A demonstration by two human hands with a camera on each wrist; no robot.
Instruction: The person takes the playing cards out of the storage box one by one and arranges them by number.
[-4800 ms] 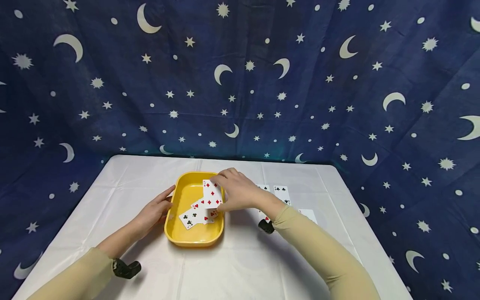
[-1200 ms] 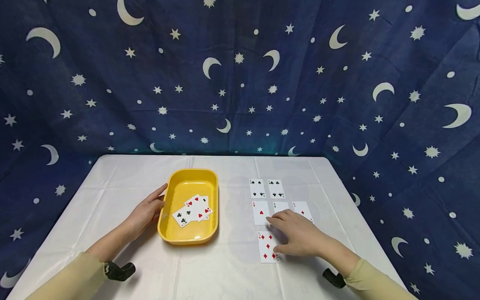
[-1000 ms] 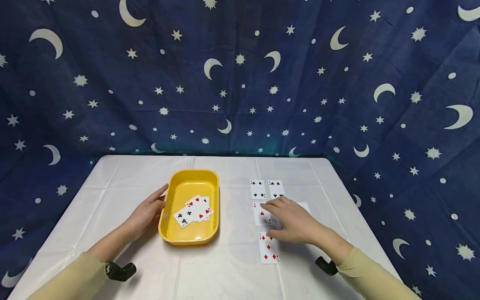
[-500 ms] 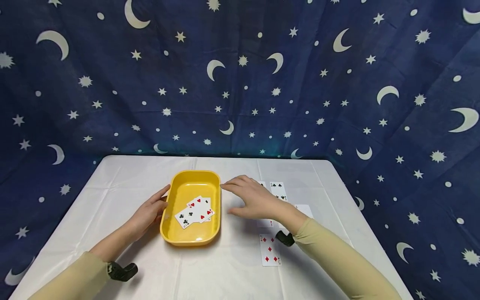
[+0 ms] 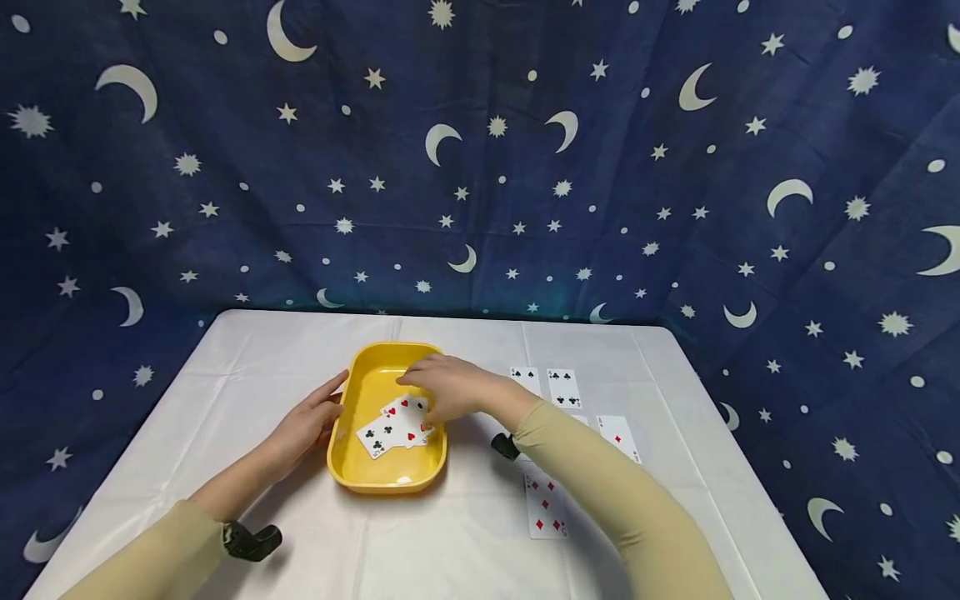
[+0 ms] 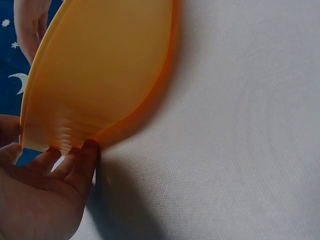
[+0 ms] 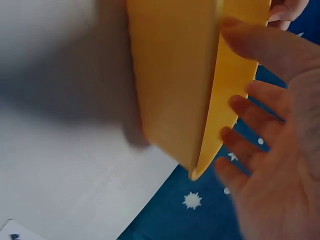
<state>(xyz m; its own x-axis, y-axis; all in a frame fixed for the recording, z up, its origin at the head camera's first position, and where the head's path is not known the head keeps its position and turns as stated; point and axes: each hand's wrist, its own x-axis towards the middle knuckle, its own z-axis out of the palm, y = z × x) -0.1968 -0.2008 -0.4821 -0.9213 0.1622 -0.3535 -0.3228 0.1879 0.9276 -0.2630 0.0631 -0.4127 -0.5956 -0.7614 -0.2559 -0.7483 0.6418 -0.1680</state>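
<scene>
A yellow tray stands on the white table with a few overlapping playing cards inside, among them a five of clubs and at least one heart. Against the tray's left outer wall rests my left hand; the left wrist view shows its fingertips touching that wall. Over the tray's right rim reaches my right hand, fingers spread and slightly bent just above the cards. In the right wrist view no card shows between thumb and fingers. Its thumb partly covers the cards in the head view.
Right of the tray lie a four of spades, a four of clubs, an ace of diamonds and a five of diamonds. My right forearm hides other cards. A starry blue cloth hangs behind the table.
My right hand lifted the five of diamonds from the tray, laid it on the table below the aces, then came back left over the tray. My left hand stays at the tray.
</scene>
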